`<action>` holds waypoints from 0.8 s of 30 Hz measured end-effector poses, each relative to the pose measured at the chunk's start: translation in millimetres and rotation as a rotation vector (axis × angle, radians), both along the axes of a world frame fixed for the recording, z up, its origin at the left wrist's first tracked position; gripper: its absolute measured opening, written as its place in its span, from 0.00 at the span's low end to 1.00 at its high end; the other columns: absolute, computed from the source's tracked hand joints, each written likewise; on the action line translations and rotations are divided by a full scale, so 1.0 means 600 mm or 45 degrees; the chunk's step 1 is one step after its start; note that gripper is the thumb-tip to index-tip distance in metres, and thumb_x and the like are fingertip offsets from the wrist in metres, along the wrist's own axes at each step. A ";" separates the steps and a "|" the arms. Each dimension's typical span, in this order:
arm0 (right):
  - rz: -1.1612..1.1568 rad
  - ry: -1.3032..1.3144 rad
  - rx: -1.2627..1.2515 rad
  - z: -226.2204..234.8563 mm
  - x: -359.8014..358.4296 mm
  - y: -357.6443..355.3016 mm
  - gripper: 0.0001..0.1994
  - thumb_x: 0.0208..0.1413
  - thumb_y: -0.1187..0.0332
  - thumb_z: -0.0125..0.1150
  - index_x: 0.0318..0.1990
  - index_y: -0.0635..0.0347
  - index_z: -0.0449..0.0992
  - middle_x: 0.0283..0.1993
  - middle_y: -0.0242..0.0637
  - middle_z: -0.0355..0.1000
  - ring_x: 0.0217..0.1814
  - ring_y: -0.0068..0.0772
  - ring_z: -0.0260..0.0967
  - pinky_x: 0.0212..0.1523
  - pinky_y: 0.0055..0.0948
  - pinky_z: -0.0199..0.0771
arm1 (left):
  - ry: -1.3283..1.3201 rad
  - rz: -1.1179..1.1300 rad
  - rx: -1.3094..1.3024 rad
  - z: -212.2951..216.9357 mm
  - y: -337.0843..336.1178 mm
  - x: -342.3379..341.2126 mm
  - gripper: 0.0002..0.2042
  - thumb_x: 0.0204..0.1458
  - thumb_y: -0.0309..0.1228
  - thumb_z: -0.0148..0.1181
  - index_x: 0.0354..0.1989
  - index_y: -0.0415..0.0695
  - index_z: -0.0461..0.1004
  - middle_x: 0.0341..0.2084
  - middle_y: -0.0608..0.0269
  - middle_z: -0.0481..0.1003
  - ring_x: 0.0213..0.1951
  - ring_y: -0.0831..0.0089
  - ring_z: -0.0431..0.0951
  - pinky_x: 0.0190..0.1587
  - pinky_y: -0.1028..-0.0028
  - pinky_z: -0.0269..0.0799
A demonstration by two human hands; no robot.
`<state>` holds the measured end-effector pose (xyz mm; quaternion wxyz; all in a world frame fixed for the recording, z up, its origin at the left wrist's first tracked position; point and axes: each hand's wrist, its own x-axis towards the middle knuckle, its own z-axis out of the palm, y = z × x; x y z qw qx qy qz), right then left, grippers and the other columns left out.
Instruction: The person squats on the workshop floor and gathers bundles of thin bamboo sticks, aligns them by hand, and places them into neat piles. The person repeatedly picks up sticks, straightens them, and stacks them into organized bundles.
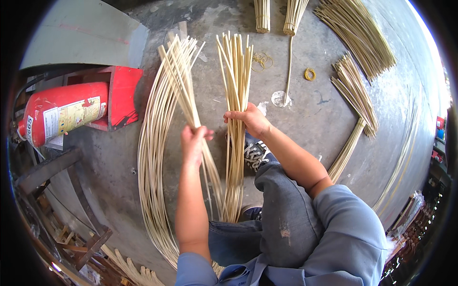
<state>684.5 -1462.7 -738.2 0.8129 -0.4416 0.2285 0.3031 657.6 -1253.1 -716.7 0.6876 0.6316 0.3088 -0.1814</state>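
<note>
A thick bundle of pale canes is clamped mid-length by the curled fingers of the right hand, its long axis running near to far; just left of it, a thinner, blurred bundle is gripped by the left hand's fingers, its far end slanting left over a long, curved pile on the floor

The grey floor carries a pile of canes left of centre, bundles upper right, yellow bands upper centre.
</note>
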 end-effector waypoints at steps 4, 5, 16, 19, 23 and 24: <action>-0.034 0.038 -0.026 -0.006 -0.007 -0.011 0.11 0.54 0.72 0.71 0.42 0.65 0.76 0.37 0.37 0.77 0.38 0.30 0.76 0.40 0.33 0.78 | 0.010 0.126 -0.095 0.014 0.023 0.009 0.09 0.56 0.26 0.65 0.41 0.39 0.72 0.19 0.71 0.68 0.16 0.85 0.62 0.17 0.82 0.58; -0.031 0.038 -0.027 -0.007 -0.008 -0.012 0.11 0.54 0.73 0.71 0.42 0.65 0.76 0.37 0.37 0.77 0.38 0.30 0.76 0.40 0.32 0.78 | 0.048 0.032 -0.105 0.018 0.008 0.010 0.10 0.55 0.27 0.66 0.41 0.40 0.73 0.20 0.72 0.68 0.16 0.86 0.62 0.17 0.82 0.56; -0.089 0.055 0.091 0.022 0.004 0.020 0.11 0.52 0.77 0.70 0.41 0.63 0.74 0.40 0.35 0.75 0.40 0.28 0.76 0.44 0.33 0.80 | 0.174 -0.327 -0.131 0.023 -0.052 0.014 0.11 0.53 0.25 0.71 0.40 0.39 0.75 0.23 0.73 0.71 0.19 0.88 0.63 0.19 0.83 0.55; -0.086 0.042 0.055 0.010 0.000 0.014 0.12 0.52 0.77 0.70 0.41 0.62 0.74 0.38 0.33 0.74 0.42 0.28 0.75 0.45 0.34 0.79 | 0.167 -0.337 -0.185 0.024 -0.057 0.015 0.10 0.53 0.24 0.70 0.38 0.39 0.74 0.23 0.73 0.70 0.19 0.88 0.63 0.19 0.83 0.55; -0.075 0.027 0.044 0.004 -0.001 0.015 0.13 0.51 0.78 0.71 0.43 0.63 0.74 0.38 0.33 0.74 0.42 0.28 0.75 0.45 0.34 0.79 | 0.192 -0.339 -0.143 0.027 -0.057 0.015 0.09 0.54 0.24 0.70 0.38 0.39 0.74 0.22 0.73 0.70 0.19 0.88 0.63 0.19 0.83 0.55; -0.079 0.024 0.032 0.003 -0.002 0.014 0.13 0.51 0.78 0.71 0.43 0.63 0.74 0.38 0.33 0.74 0.42 0.28 0.75 0.45 0.34 0.79 | 0.190 -0.337 -0.144 0.027 -0.059 0.015 0.09 0.54 0.24 0.70 0.38 0.39 0.74 0.22 0.73 0.70 0.19 0.88 0.63 0.19 0.83 0.55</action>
